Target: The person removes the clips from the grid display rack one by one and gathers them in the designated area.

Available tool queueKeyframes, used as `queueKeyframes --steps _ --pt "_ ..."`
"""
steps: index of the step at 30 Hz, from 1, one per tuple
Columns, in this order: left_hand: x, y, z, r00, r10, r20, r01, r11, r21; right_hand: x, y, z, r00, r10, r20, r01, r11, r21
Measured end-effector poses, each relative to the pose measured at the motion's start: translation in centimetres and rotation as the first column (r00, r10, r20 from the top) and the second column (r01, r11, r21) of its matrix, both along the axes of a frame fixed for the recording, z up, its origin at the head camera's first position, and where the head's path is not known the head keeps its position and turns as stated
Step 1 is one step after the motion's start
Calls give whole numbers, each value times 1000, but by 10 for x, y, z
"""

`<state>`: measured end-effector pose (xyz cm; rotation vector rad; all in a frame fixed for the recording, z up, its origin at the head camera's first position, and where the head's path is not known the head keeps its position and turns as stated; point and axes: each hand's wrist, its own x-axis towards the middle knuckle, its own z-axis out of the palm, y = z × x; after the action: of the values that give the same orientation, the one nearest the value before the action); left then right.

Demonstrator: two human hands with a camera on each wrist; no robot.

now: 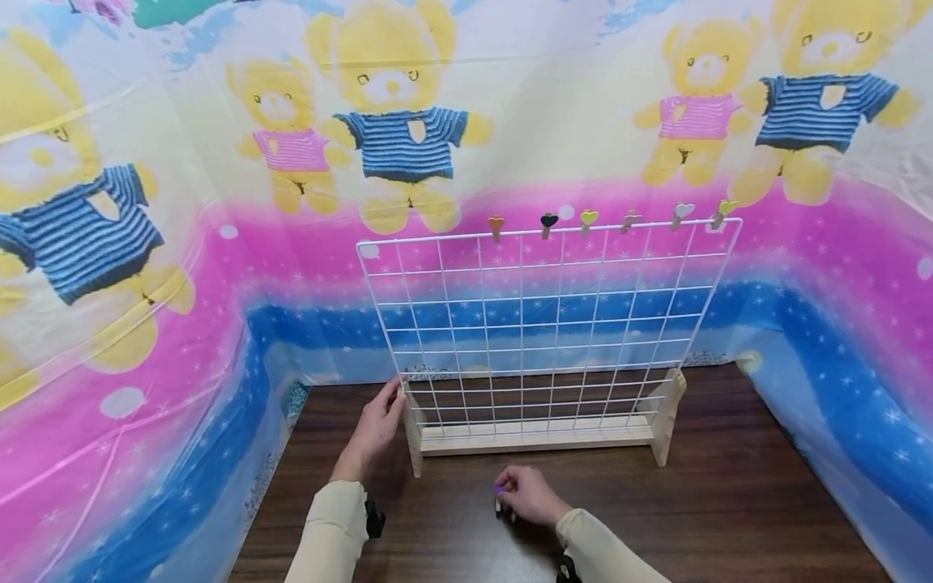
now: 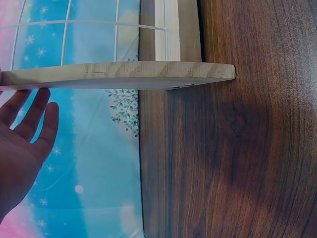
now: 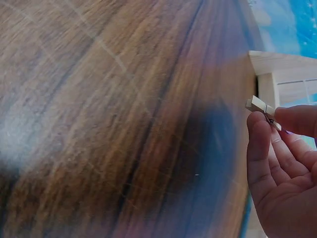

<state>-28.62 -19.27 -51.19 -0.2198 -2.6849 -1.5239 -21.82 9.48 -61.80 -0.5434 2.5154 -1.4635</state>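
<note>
My right hand (image 1: 530, 494) pinches a small wooden clothespin (image 3: 257, 105) between thumb and fingers, low over the table in front of the rack. A bit of purple shows at the clothespin's upper end in the head view. A white wire grid rack (image 1: 521, 327) stands upright in a pale wooden base (image 1: 539, 439). Against the rack's left wooden side piece (image 2: 148, 70) rests my left hand (image 1: 375, 429), its extended fingers touching the outer face near the top. Several clothespins with hearts, among them an orange one (image 1: 496, 227) and a dark green one (image 1: 549, 224), are clipped along the top wire.
The dark wood-grain table (image 1: 736, 502) carries the rack. Behind and at both sides hangs a printed cloth (image 1: 291, 243) with bears, close to the table's back edge. The right wooden side piece (image 1: 666, 417) closes the base's other end.
</note>
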Motion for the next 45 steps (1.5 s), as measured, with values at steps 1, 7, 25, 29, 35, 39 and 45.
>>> queueKeyframes --steps 1,7,25,29,35,39,45 --pt "0 0 1 1000 0 0 0 1000 -2 0 -1 -1 1000 -2 11 2 1000 2" --pt "2 1 4 1000 -7 1 7 1000 -7 2 -3 -11 999 -6 44 6 1000 -16" --pt "0 2 5 1000 4 -2 -4 1000 -18 -3 -8 -22 996 -53 -71 56 997 44" --pt "0 2 6 1000 6 9 -6 1000 -16 -4 -8 -21 993 -57 -102 66 994 91" --pt "1 1 3 1000 4 16 -4 1000 -10 -2 -9 -22 993 -54 -101 62 995 79" --pt "0 1 3 1000 5 0 -5 1000 -6 -2 -9 -23 992 -57 -111 65 996 63" --pt "1 2 2 1000 2 11 -2 1000 -13 -2 -10 -25 991 -63 -119 71 996 60"
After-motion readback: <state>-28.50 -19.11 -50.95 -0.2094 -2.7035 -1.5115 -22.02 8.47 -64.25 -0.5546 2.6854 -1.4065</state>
